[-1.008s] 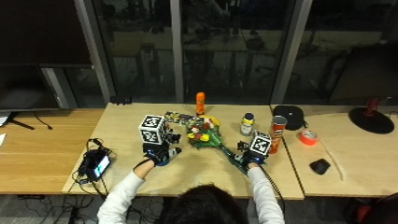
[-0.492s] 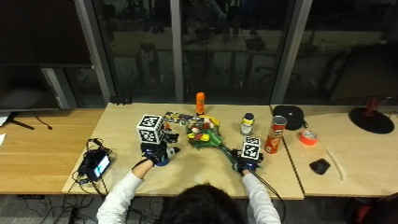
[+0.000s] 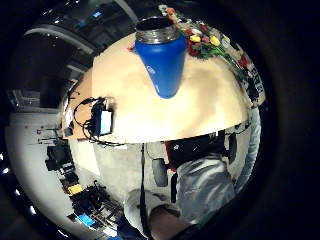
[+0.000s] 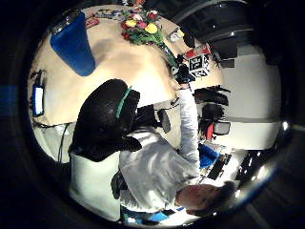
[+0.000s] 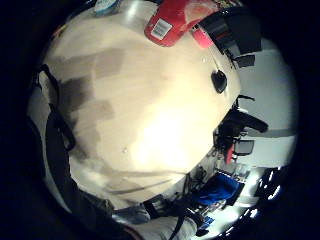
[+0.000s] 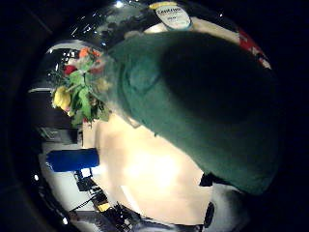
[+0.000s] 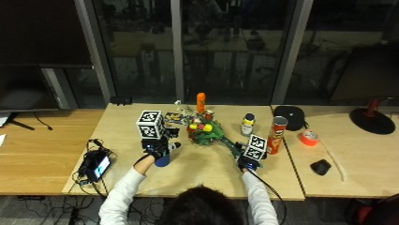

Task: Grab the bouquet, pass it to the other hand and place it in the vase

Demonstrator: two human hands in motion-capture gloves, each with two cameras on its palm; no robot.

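Dark windows behind, wood table (image 7: 205, 171) w/ bouquet (image 7: 204, 131), blue vase (image 7: 163, 160)

My gloves black, both: left hand (image 7: 157, 149), right hand (image 7: 247, 163). Bouquet (image 7: 203, 131) at 12: yellow + red blooms, green leaves, dark green wrap on stems. Vase (image 7: 163, 160) blue w/ metal rim, at 10. Table (image 7: 205, 171) light wood. Orange bottle (image 7: 201, 102) far 12. Red can (image 7: 275, 135) at 2, orange-red tape roll (image 7: 308, 138) at 3, black mouse (image 7: 320, 167) at 3.

Bouquet (image 7: 205, 132) lies on table (image 7: 199, 171), right of vase (image 7: 163, 160).
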